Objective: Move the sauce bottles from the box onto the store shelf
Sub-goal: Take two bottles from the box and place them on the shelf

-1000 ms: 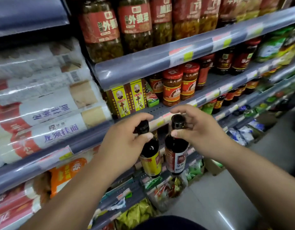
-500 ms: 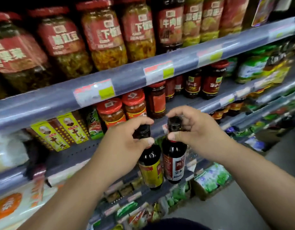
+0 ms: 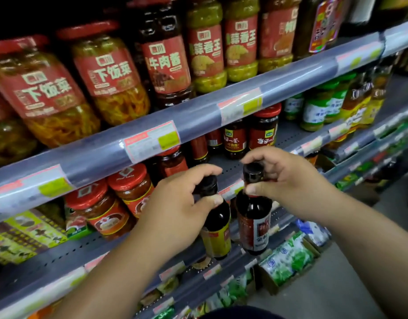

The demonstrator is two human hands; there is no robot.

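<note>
My left hand (image 3: 175,203) grips the neck of a dark sauce bottle with a yellow label (image 3: 218,229). Beside it, my right hand (image 3: 288,183) pinches the black-capped neck of a second dark sauce bottle with a red and white label (image 3: 254,222). Both bottles hang upright in the air, close together, in front of the grey store shelf (image 3: 223,168) that carries red-lidded jars. The box is out of view.
Red-lidded sauce jars (image 3: 129,187) stand on the middle shelf left of my hands, more jars (image 3: 262,132) behind them. Large pickle jars (image 3: 111,77) fill the shelf above, whose rail (image 3: 198,120) juts forward. Green packets (image 3: 288,256) lie on lower shelves; grey floor at right.
The view has swung right and upward along the shelves. Both hands have carried the two bottles up and nearer to the shelf with the red-lidded jars.
</note>
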